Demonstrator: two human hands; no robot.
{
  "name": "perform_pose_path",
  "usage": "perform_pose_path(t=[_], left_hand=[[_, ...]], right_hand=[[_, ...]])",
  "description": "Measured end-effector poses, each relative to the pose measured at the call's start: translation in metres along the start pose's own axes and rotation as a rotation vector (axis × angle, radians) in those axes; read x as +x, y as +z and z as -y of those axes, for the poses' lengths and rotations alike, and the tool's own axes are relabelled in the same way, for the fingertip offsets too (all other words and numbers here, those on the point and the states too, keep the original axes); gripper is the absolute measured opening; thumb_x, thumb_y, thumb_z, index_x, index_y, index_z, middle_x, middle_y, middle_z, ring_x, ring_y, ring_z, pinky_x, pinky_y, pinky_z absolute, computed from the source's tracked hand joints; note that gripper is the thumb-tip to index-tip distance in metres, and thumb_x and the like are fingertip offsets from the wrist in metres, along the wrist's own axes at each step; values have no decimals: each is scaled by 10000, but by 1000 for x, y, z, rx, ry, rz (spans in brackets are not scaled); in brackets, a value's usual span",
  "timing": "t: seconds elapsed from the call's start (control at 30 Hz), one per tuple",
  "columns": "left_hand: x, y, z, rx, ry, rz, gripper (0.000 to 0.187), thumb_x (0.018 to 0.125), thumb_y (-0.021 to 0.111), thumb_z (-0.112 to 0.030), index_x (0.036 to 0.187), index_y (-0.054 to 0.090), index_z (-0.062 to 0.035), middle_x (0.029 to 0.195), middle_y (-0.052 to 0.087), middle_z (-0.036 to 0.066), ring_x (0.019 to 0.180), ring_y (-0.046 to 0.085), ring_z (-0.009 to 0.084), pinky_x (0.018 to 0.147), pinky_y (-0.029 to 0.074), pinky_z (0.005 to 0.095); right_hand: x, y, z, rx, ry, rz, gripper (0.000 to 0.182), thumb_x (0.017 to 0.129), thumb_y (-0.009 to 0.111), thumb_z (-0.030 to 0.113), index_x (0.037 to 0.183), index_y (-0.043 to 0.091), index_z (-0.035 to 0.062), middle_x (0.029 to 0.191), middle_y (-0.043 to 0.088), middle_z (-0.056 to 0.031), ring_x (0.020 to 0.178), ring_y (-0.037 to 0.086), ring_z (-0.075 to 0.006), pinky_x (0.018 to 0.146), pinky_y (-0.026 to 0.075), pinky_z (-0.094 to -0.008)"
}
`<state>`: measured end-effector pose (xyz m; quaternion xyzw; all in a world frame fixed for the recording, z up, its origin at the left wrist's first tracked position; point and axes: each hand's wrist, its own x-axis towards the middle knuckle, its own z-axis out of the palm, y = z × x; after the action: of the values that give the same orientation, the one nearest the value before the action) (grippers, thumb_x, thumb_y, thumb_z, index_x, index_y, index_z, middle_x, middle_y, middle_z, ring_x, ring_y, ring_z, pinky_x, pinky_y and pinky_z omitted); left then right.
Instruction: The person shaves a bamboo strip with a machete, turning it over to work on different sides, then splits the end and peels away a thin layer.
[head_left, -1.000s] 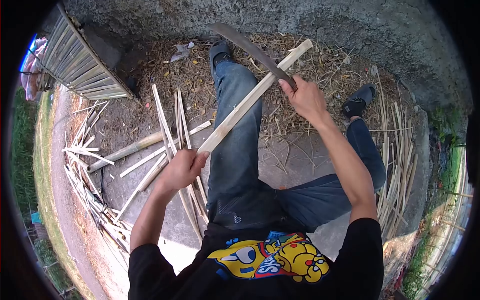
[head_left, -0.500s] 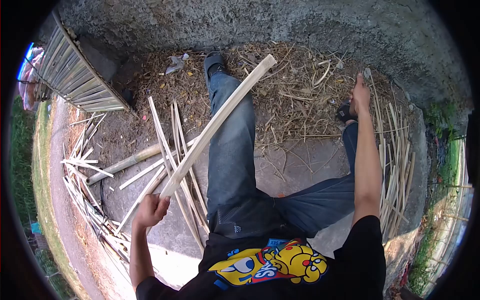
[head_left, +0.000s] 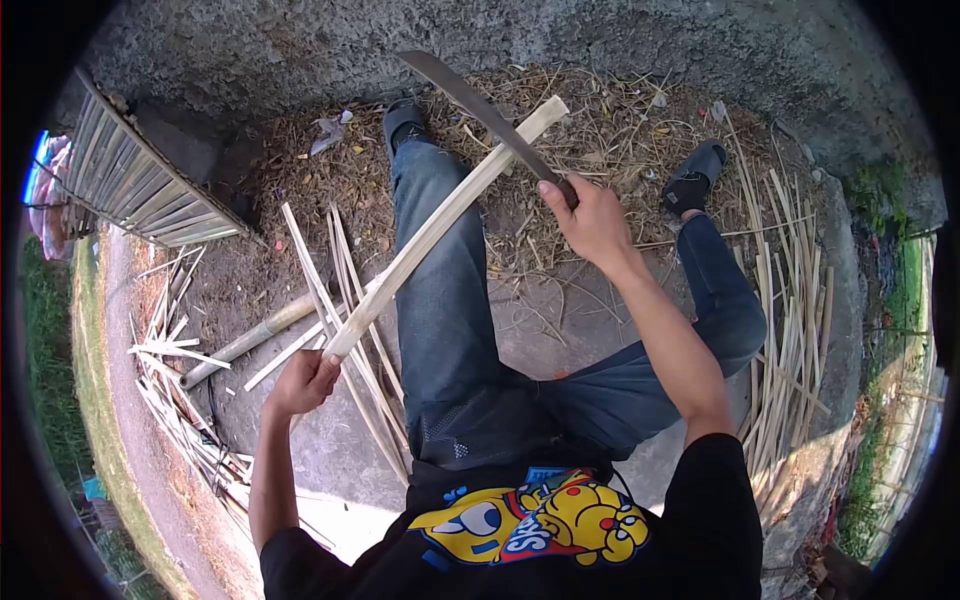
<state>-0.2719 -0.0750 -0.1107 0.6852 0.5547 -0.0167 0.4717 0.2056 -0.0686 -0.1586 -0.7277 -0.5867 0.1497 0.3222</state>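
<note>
My left hand (head_left: 304, 382) is closed round the near end of a long, pale bamboo strip (head_left: 432, 238), which slants up and to the right across my left thigh. My right hand (head_left: 592, 222) grips the handle of a machete (head_left: 462, 96). Its dark blade points up and to the left, crossing over the strip a little below the strip's far end. In this view the blade overlaps the strip's upper part.
Split bamboo strips lie in piles at the left (head_left: 185, 400) and right (head_left: 795, 310). A bamboo pole (head_left: 250, 338) rests on the ground left of my leg. Shavings (head_left: 590, 130) cover the floor by the concrete wall (head_left: 620, 35). A slatted bamboo panel (head_left: 150, 185) leans at upper left.
My right hand has come from the far right in toward the strip, and the machete now shows plainly over it. My right knee has shifted outward. My left hand keeps its hold.
</note>
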Motion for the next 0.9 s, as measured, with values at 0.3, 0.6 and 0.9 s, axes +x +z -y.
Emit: perform_pose_path(t=[0.3, 0.6, 0.9], left_hand=[[-32, -14, 34, 75, -19, -17, 602, 1041, 538, -400, 556, 523, -44, 463, 488, 9, 438, 488, 96, 425, 390, 301], [-24, -1, 53, -79, -41, 34, 603, 1046, 510, -445, 573, 454, -75, 488, 431, -32, 433, 395, 77, 410, 346, 283], [0, -69, -48, 486, 78, -12, 684, 962, 589, -560, 507, 592, -49, 415, 519, 49, 364, 514, 171, 429, 427, 378]], right_hand=[[92, -43, -87, -138, 386, -75, 639, 1024, 401, 570, 826, 679, 31, 634, 647, -179, 602, 661, -379, 602, 511, -491], [26, -74, -112, 730, 540, -254, 559, 943, 588, 597, 762, 549, 70, 673, 563, -30, 452, 520, -115, 406, 421, -285], [38, 25, -13, 1184, 359, -167, 319, 845, 821, 216, 822, 538, 72, 738, 620, -34, 453, 521, -85, 404, 428, -259]])
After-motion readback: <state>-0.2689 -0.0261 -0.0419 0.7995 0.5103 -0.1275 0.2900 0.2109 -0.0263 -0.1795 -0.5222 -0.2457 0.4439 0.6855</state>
